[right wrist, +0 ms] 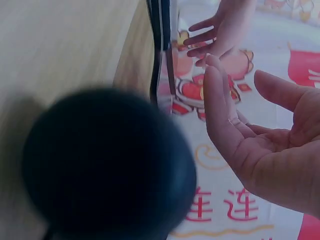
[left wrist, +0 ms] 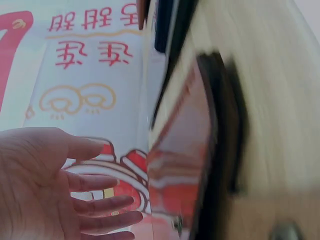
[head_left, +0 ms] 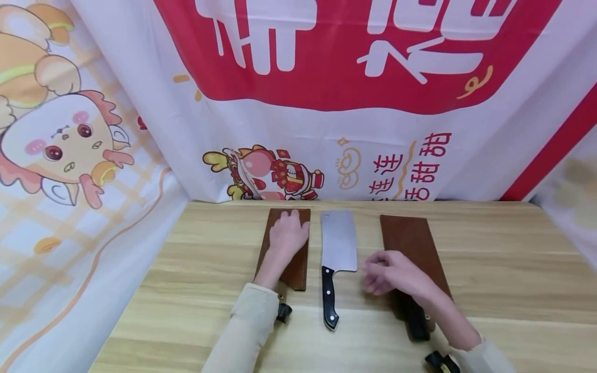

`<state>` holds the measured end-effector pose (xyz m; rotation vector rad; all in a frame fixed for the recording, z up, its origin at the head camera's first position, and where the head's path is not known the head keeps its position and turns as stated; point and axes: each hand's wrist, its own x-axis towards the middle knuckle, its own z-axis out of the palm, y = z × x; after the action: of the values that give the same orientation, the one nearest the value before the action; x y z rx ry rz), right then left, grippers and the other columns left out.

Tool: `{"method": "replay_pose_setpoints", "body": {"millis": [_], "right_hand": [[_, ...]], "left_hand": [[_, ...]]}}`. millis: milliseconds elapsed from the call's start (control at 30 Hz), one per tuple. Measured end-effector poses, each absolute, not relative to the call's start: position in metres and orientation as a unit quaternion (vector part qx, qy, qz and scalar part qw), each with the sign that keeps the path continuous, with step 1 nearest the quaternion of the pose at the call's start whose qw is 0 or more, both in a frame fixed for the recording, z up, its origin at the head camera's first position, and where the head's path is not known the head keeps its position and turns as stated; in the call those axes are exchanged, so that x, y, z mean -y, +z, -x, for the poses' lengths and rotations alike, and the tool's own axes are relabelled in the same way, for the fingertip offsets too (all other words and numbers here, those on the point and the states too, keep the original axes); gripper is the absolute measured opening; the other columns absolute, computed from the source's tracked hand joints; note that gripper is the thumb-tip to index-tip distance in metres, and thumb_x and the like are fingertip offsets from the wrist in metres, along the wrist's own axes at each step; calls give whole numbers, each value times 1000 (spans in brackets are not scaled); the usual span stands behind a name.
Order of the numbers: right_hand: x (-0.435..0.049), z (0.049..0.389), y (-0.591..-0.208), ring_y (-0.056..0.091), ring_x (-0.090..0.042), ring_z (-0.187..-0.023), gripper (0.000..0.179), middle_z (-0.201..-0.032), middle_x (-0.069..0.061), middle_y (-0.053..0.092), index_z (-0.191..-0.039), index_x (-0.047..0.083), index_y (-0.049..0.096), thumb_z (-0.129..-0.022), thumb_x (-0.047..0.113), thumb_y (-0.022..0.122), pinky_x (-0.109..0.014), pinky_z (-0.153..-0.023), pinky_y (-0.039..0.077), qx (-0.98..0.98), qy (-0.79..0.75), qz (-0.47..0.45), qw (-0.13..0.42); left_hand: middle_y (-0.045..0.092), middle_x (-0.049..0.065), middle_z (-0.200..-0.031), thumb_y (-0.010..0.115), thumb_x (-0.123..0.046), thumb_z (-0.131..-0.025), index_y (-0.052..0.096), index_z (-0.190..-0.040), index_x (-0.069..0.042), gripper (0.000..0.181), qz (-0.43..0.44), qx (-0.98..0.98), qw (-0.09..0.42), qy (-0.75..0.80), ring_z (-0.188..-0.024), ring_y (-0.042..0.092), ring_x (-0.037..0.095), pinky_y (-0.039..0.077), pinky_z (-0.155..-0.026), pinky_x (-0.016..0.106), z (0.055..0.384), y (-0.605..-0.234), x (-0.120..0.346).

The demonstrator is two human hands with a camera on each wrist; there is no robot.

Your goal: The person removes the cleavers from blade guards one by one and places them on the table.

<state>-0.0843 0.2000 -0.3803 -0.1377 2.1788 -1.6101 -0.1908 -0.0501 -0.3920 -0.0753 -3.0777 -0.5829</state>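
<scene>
A cleaver [head_left: 338, 241] with a bright blade and a black riveted handle [head_left: 329, 300] lies flat at mid-table, handle toward me. To its left is a brown leather sheath [head_left: 298, 264], partly covered by my left hand [head_left: 286, 235]. The left wrist view shows that hand [left wrist: 40, 185] with fingers extended and nothing held. My right hand [head_left: 394, 272] hovers between the cleaver and a second brown sheath [head_left: 410, 235], its fingers loosely bent and holding nothing. A black handle [head_left: 416, 324] sticks out of this second sheath, partly hidden by my right forearm.
The wooden table [head_left: 205, 259] meets a printed white and red cloth [head_left: 289, 124] at its back edge. Another patterned cloth [head_left: 116, 233] hangs along the left side. A dark rounded shape [right wrist: 110, 165] looms blurred, close to the right wrist camera.
</scene>
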Motion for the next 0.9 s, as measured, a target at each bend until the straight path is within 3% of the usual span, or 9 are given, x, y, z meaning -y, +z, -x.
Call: {"method": "replay_pose_setpoints", "body": {"millis": [200, 433, 667, 900], "right_hand": [[-224, 80, -382, 74, -30, -82, 45, -93, -20, 72, -126, -19, 55, -106, 20, 60, -41, -74, 64, -771, -602, 38, 204], [-243, 78, -383, 74, -30, -82, 41, -93, -19, 72, -120, -17, 60, -105, 21, 61, -41, -74, 64, -771, -604, 26, 200], [-259, 74, -381, 73, -27, -83, 42, -91, -15, 71, -120, -17, 61, -106, 22, 60, -39, -75, 63, -780, -593, 8, 199], [-276, 67, -383, 72, -25, -82, 41, -92, -14, 71, -117, -15, 63, -107, 24, 59, -38, -74, 63, -780, -589, 5, 211]], "left_hand": [[63, 22, -129, 59, -33, -106, 57, -143, -2, 48, 51, 972, 5, -227, -109, 65, 37, 58, -89, 51, 187, -393, 29], [66, 20, -120, 59, -31, -106, 61, -136, 0, 43, 75, 966, 13, -248, -99, 68, 34, 60, -78, 46, 184, -393, 11], [64, 17, -134, 60, -33, -105, 62, -138, -5, 44, 80, 959, 1, -271, -114, 66, 37, 57, -90, 51, 183, -394, -11], [65, 14, -134, 58, -32, -106, 64, -136, -8, 39, 98, 954, -10, -283, -114, 66, 31, 58, -88, 45, 179, -397, -33]]}}
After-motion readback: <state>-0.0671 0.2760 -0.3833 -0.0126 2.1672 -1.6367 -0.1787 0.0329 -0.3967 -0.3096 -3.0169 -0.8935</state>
